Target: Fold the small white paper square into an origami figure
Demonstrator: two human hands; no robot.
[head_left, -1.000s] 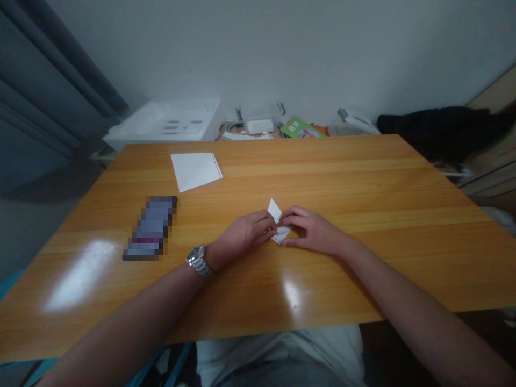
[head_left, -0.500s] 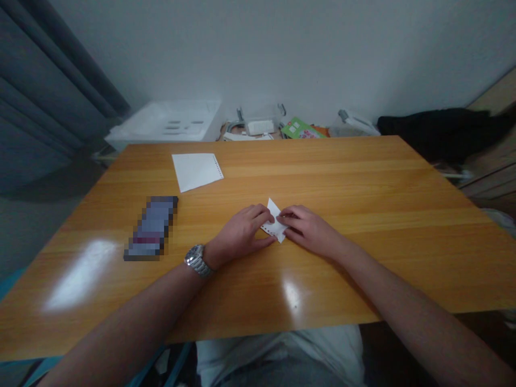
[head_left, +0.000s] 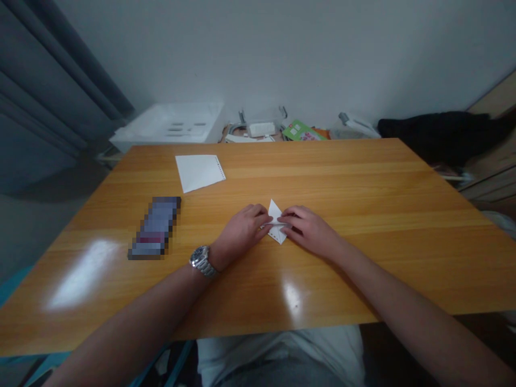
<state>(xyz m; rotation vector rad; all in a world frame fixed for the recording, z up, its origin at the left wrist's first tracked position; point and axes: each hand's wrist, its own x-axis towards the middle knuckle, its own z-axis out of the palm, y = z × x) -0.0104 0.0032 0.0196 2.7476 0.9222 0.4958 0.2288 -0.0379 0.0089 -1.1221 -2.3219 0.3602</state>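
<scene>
A small folded piece of white paper [head_left: 277, 234] lies on the wooden table between my hands, one point facing away from me and one toward me. Punched holes run along part of its lower left edge. My left hand [head_left: 244, 232], with a metal watch on the wrist, pinches the paper's left side between thumb and fingers. On the right side, my right hand [head_left: 308, 230] grips it the same way. A raised crease crosses the paper between the fingertips. Both side corners are hidden under my fingers.
A flat white sheet with a perforated edge [head_left: 200, 173] lies at the back left. Nearer on the left is a phone [head_left: 155, 228], its picture pixelated. Beyond the table's far edge stand a white plastic tub [head_left: 173, 124] and a green booklet [head_left: 302, 130].
My left thumb has moved up from the near edge onto the paper's left side. A crosswise ridge now shows in the paper. The view has shifted slightly.
</scene>
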